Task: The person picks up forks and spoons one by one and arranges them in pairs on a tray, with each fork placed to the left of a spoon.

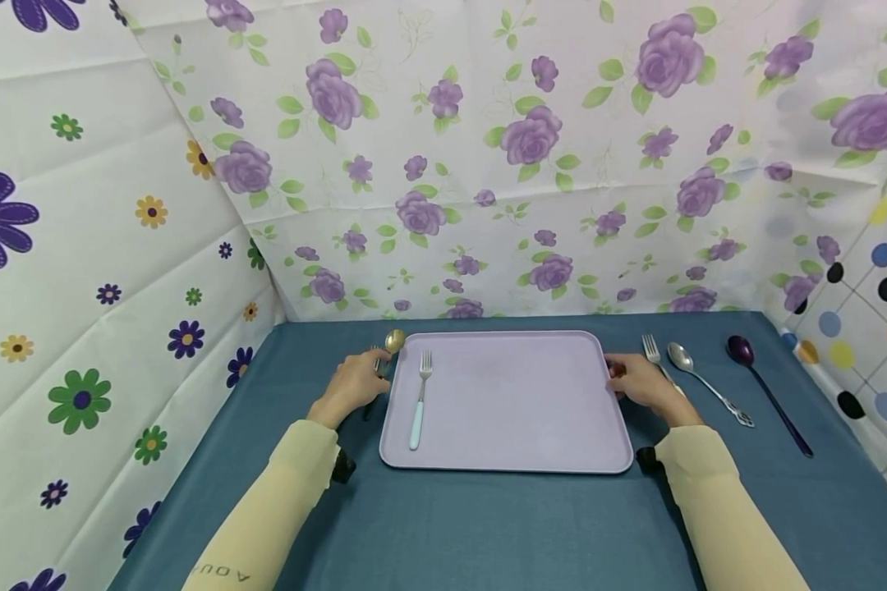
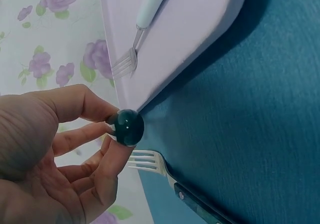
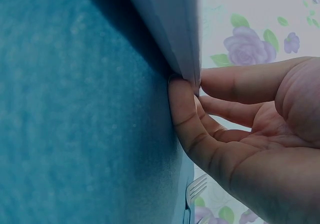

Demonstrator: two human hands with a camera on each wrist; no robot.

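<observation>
My left hand is beside the tray's left edge. Between thumb and fingers it pinches a gold-bowled spoon, whose glossy dark green handle end faces the left wrist camera. Below that hand lies a dark-handled fork, partly hidden in the head view. The pale lilac tray holds a fork with a light blue handle, lying near its left side. At the tray's right edge, my right hand pinches the rim, with thumb and fingers on either side of it.
Right of the tray lie a silver fork, partly behind the right hand, a silver spoon with an ornate handle and a dark purple spoon. A blue-green cloth covers the table. Flowered sheets hang behind it.
</observation>
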